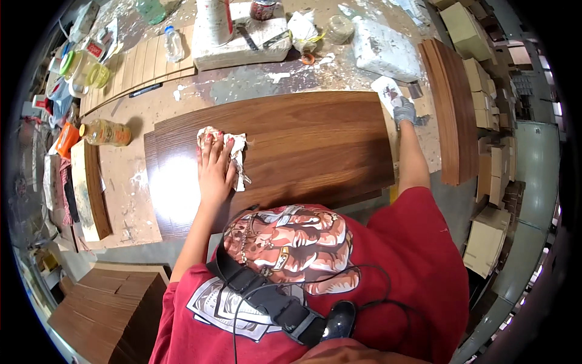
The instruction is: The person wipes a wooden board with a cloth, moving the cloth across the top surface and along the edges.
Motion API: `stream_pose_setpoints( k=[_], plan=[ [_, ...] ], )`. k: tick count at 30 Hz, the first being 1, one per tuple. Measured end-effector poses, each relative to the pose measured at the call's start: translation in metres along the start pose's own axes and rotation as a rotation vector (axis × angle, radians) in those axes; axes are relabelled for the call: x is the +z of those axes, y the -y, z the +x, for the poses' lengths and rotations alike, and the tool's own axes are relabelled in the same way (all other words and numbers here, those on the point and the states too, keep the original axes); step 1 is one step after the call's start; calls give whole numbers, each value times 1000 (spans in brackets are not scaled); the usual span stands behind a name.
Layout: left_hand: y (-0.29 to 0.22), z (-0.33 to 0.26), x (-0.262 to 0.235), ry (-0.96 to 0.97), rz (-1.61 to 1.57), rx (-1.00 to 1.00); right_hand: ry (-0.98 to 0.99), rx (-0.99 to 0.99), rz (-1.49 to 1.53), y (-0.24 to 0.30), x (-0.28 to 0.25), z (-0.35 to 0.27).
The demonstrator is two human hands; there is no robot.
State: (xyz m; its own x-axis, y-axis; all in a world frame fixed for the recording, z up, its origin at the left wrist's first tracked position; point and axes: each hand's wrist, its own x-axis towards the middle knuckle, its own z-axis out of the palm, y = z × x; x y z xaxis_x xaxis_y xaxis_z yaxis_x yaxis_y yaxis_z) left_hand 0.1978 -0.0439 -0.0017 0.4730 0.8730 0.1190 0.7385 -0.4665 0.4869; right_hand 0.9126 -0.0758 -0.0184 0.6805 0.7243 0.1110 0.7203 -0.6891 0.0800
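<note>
The left hand [213, 162] lies flat, fingers spread, pressing a stained white rag [233, 150] onto the dark wood panel [303, 142] on the bench [121, 182]. The gloved right hand [404, 112] grips the panel's far right edge. Wiping seems underway; next calls for steady strokes across the unwiped surface.

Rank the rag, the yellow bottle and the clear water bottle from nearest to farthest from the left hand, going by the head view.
1. Rag: under the left hand, on the brown panel.
2. Yellow bottle: lying at the left, off the panel.
3. Clear water bottle: far back, on the slats.
</note>
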Motion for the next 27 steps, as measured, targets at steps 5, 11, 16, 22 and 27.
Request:
stream_pose_setpoints(
  k=[5, 11, 16, 22, 27],
  plan=[
    [38, -6, -14, -125, 24, -192, -182, 14, 218, 25, -17, -9],
    [56, -28, -13, -274, 56, -295, 241, 92, 1369, 221, -42, -95],
    [54, -21, -13, -285, 27, -302, 686, -484, 1316, 429, -83, -199],
    [52, -17, -21, -299, -3, -318, 600, -882, 837, 598, -107, -252],
    [57, -17, -19, -320, -34, -324, 543, -981, 526, 657, -102, -276]
  ],
)
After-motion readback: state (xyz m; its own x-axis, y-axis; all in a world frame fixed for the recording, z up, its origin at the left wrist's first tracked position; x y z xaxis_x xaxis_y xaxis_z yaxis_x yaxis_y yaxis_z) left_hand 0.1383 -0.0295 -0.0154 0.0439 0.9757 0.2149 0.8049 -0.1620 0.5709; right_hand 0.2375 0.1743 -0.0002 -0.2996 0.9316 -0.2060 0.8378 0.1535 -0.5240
